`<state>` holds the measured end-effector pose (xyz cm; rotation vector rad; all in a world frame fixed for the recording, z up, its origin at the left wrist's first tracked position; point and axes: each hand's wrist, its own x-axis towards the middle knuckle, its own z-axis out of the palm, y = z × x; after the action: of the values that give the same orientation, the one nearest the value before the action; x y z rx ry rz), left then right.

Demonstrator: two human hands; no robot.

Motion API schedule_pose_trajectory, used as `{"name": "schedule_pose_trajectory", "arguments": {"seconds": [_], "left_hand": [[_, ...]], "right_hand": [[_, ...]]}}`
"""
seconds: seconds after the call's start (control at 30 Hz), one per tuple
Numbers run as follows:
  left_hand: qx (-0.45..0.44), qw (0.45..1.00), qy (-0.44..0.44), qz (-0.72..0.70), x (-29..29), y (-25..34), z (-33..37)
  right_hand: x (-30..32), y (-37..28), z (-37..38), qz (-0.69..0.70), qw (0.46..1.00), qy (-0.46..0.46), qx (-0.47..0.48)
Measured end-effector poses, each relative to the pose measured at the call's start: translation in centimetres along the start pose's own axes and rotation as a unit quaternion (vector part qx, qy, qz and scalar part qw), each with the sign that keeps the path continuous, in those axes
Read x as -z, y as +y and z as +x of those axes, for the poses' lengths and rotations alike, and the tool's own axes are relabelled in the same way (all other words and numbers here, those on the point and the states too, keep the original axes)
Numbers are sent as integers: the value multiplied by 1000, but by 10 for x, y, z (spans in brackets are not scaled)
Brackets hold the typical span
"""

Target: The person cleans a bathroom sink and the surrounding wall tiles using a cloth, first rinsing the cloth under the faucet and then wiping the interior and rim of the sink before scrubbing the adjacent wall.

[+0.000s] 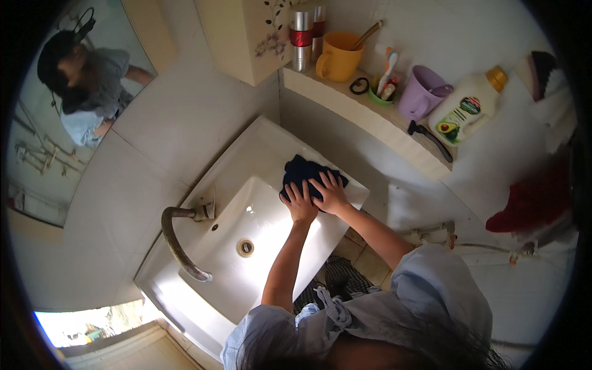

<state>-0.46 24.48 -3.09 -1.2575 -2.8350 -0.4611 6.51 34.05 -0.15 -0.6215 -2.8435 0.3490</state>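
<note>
A dark navy cloth (pixel 298 168) lies bunched on the right-hand rim of the white washbasin (pixel 271 145). My left hand (pixel 300 205) presses on its near part, fingers spread and stretched out. Beside it my right hand (pixel 330 193) rests on the cloth too, its fingers also apart. The two hands nearly touch, and the cloth under the palms is hidden. To their left, the basin's bowl slopes to a round drain (pixel 245 248). A curved, worn metal faucet (pixel 179 246) arches over the bowl's left side.
Along the wall ledge stand silver-and-red canisters (pixel 301 38), a yellow mug (pixel 340 57), a green toothbrush cup (pixel 381 94), a purple cup (pixel 422 92), a black razor (pixel 430 139) and a white bottle (pixel 468 108). A mirror (pixel 92 80) hangs left. Water pipes (pixel 487 245) run along the right wall.
</note>
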Motion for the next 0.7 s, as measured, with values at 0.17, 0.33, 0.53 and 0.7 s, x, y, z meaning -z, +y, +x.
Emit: {"name": "schedule_pose_trajectory", "arguments": {"seconds": [0.17, 0.33, 0.53, 0.7], "left_hand": [[-42, 998, -11, -49, 7, 15, -31], [-39, 998, -17, -54, 7, 23, -55], [-14, 1000, 21, -17, -2, 36, -40], [-38, 998, -31, 27, -8, 27, 4]], "right_hand": [[5, 2, -40, -28, 998, -26, -39], [7, 7, -59, -16, 999, -30, -18], [17, 15, -50, -18, 993, -110, -49], [64, 4, -36, 68, 991, -112, -3]]}}
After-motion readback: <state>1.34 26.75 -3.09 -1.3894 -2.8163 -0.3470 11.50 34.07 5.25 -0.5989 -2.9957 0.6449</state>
